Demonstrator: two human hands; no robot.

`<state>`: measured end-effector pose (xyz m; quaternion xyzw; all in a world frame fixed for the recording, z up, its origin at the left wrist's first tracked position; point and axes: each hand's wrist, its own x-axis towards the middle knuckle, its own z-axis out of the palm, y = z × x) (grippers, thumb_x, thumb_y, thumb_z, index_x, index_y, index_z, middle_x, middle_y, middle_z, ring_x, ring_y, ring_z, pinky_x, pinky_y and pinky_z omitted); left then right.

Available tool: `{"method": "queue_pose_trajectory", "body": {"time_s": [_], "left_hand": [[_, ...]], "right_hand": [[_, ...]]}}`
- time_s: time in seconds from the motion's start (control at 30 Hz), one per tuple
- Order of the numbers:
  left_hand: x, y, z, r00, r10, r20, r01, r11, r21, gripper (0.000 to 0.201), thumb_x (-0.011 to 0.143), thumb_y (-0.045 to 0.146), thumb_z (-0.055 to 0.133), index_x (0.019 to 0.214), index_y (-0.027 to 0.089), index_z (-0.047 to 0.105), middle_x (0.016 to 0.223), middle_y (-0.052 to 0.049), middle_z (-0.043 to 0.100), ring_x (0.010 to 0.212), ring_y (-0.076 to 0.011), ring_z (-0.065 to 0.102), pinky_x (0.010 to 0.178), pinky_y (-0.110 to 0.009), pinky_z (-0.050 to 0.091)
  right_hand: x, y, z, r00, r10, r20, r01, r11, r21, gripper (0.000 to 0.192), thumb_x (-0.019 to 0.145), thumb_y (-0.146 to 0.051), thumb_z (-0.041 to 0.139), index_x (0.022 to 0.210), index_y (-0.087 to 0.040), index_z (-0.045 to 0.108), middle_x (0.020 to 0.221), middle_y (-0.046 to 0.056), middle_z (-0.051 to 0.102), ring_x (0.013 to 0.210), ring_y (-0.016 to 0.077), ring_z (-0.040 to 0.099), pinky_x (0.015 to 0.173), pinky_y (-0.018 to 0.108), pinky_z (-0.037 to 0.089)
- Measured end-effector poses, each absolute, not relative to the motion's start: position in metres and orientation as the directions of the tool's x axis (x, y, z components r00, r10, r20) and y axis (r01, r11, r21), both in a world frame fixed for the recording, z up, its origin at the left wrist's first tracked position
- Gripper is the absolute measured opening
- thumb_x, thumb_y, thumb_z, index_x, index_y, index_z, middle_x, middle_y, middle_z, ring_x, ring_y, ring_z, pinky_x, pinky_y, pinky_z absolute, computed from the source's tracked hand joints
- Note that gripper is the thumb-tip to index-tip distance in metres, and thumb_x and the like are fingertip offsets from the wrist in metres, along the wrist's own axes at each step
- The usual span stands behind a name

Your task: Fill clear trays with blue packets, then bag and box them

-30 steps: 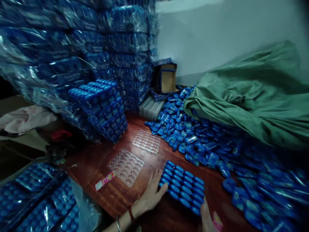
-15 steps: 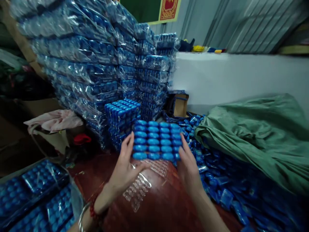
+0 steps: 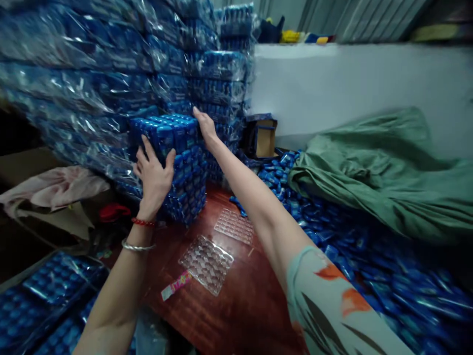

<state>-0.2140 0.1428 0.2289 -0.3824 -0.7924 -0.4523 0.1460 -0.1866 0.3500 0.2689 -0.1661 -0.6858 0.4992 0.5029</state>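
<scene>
A block of shiny blue packs [image 3: 168,129], set in tight rows, sits on top of a stack of similar blue packs [image 3: 188,185]. My left hand [image 3: 153,175] is at its front left, fingers spread against its side and thumb up. My right hand [image 3: 205,125] reaches across to its right edge, fingers along the upper corner. The block is between both hands; its far side is hidden. On the reddish-brown board [image 3: 236,301] lie two clear plastic trays with moulded hollows, a nearer tray [image 3: 207,264] and a farther tray [image 3: 234,226].
Plastic-wrapped blue bundles [image 3: 92,93] tower behind and to the left. Loose blue packs [image 3: 354,266] heap up at right, partly under a green cloth [image 3: 369,162]. More wrapped packs [image 3: 51,281] lie lower left. An open cardboard box [image 3: 265,138] stands by the white panel [image 3: 332,88].
Both hands have carried the block of blue packs left and away from me, from above the board onto the stack. The clear trays and a pink strip are now uncovered.
</scene>
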Motion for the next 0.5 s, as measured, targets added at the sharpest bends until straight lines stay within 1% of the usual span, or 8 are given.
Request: {"method": "queue_pose_trajectory", "body": {"time_s": [0.1, 0.23, 0.3, 0.37, 0.4, 0.43, 0.47, 0.5], "left_hand": [[-0.212, 0.143, 0.22, -0.638, 0.475, 0.606, 0.751, 0.208, 0.627, 0.074, 0.09, 0.053, 0.038, 0.147, 0.016, 0.009, 0.15, -0.019, 0.02, 0.139, -0.0322, 0.02, 0.111, -0.057, 0.015], [-0.199, 0.123, 0.213, -0.563, 0.431, 0.705, 0.807, 0.1, 0.583, 0.068, 0.094, 0.049, 0.031, 0.147, 0.015, 0.004, 0.154, -0.011, 0.011, 0.143, -0.0283, 0.007, 0.115, -0.051, 0.011], [-0.191, 0.102, 0.191, -0.515, 0.353, 0.781, 0.844, 0.051, 0.534, 0.062, 0.096, 0.041, 0.03, 0.146, 0.014, 0.006, 0.154, -0.01, 0.011, 0.142, -0.0273, 0.011, 0.115, -0.048, 0.016], [-0.181, 0.077, 0.151, -0.481, 0.272, 0.833, 0.867, 0.004, 0.499, 0.057, 0.095, 0.032, 0.034, 0.145, 0.016, 0.012, 0.151, -0.014, 0.021, 0.137, -0.0262, 0.028, 0.109, -0.047, 0.03], [-0.176, 0.065, 0.125, -0.435, 0.325, 0.84, 0.885, -0.019, 0.465, 0.054, 0.095, 0.029, 0.035, 0.144, 0.02, 0.017, 0.147, -0.013, 0.03, 0.134, -0.0258, 0.033, 0.107, -0.047, 0.034], [-0.169, 0.054, 0.097, -0.348, 0.452, 0.821, 0.905, -0.067, 0.42, 0.05, 0.094, 0.027, 0.037, 0.143, 0.025, 0.025, 0.141, -0.011, 0.04, 0.13, -0.0247, 0.039, 0.104, -0.046, 0.037], [-0.161, 0.044, 0.069, -0.248, 0.609, 0.753, 0.906, -0.129, 0.402, 0.048, 0.093, 0.024, 0.039, 0.141, 0.028, 0.03, 0.135, -0.009, 0.047, 0.126, -0.023, 0.044, 0.103, -0.045, 0.039], [-0.152, 0.036, 0.042, -0.111, 0.781, 0.615, 0.908, -0.172, 0.382, 0.048, 0.093, 0.024, 0.04, 0.14, 0.03, 0.033, 0.133, -0.008, 0.051, 0.125, -0.0224, 0.046, 0.102, -0.044, 0.039]], "right_hand": [[-0.188, 0.358, 0.271, -0.427, 0.751, 0.503, -0.355, 0.372, -0.858, 0.064, 0.088, -0.058, 0.036, 0.12, -0.005, 0.051, 0.122, 0.009, 0.055, 0.12, 0.0184, 0.049, 0.104, 0.039, 0.033], [-0.146, 0.351, 0.271, -0.441, 0.761, 0.476, -0.419, 0.295, -0.859, 0.065, 0.09, -0.062, 0.025, 0.126, -0.011, 0.044, 0.113, 0.006, 0.059, 0.109, 0.0171, 0.056, 0.096, 0.042, 0.04], [-0.106, 0.338, 0.248, -0.383, 0.778, 0.499, -0.39, 0.354, -0.85, 0.061, 0.091, -0.06, 0.026, 0.125, -0.015, 0.045, 0.109, 0.005, 0.061, 0.104, 0.0159, 0.06, 0.094, 0.039, 0.042], [-0.059, 0.318, 0.205, -0.324, 0.786, 0.526, -0.261, 0.46, -0.849, 0.053, 0.09, -0.058, 0.032, 0.122, -0.019, 0.049, 0.106, 0.004, 0.064, 0.097, 0.016, 0.062, 0.092, 0.036, 0.045], [-0.036, 0.305, 0.176, -0.321, 0.794, 0.517, -0.141, 0.5, -0.855, 0.05, 0.091, -0.056, 0.032, 0.12, -0.019, 0.051, 0.103, 0.004, 0.065, 0.094, 0.0167, 0.063, 0.09, 0.036, 0.046], [-0.015, 0.29, 0.146, -0.355, 0.802, 0.48, 0.019, 0.519, -0.854, 0.048, 0.092, -0.053, 0.033, 0.116, -0.018, 0.055, 0.101, 0.006, 0.066, 0.093, 0.0176, 0.063, 0.089, 0.037, 0.047], [0.005, 0.275, 0.115, -0.429, 0.806, 0.409, 0.201, 0.526, -0.826, 0.045, 0.093, -0.049, 0.034, 0.111, -0.016, 0.059, 0.102, 0.008, 0.066, 0.095, 0.0187, 0.062, 0.089, 0.037, 0.047], [0.021, 0.26, 0.086, -0.529, 0.789, 0.313, 0.365, 0.544, -0.755, 0.043, 0.093, -0.046, 0.034, 0.108, -0.017, 0.061, 0.105, 0.009, 0.066, 0.1, 0.0192, 0.061, 0.091, 0.038, 0.046]]}}
